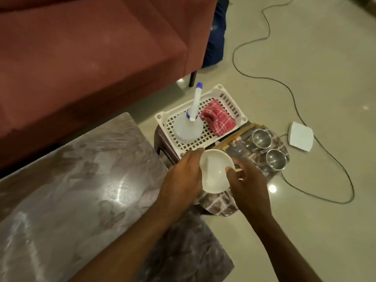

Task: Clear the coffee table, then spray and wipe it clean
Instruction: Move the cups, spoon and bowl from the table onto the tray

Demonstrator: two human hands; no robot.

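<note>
Sofa (81,58), upper left: rust-red fabric, matte, boxy arm. Floor (305,58): pale glossy tile with lamp glare.

Worktop (71,190), lower left: rectangular, polished grey-brown marble look, strong reflections.

Tray (219,204), right of centre, just past the worktop's corner: dark marble-patch pattern, rounded corners, wood-coloured strip on its far edge. Support underneath is hidden.

Basket (160,117), centre, above the tray: white plastic, rectangular, grid-slotted base and walls, on a dark brown stool (162,139). Inside it:
- spray bottle (188,127): translucent round body, white neck, blue tip, upright.
- cloth (218,120): red with white check, crumpled, just right of the bottle.

Bowl (215,171), centre, over the tray's near half: white, smooth, glossy, round, tilted so the inside faces me. Can't tell if it touches the tray.

Left hand (181,180): fingers curled round the bowl's left side, thumb along the upper rim.

Right hand (250,186): thumb pressed on the inner right rim, fingers wrapped behind. Both are holding the bowl.

Steel cups (261,138) (275,159): two, shiny, round, upright on the tray's far right end, close together.

Black cable (295,102) loops across the floor at right, past a flat white square pad (300,136).
</note>
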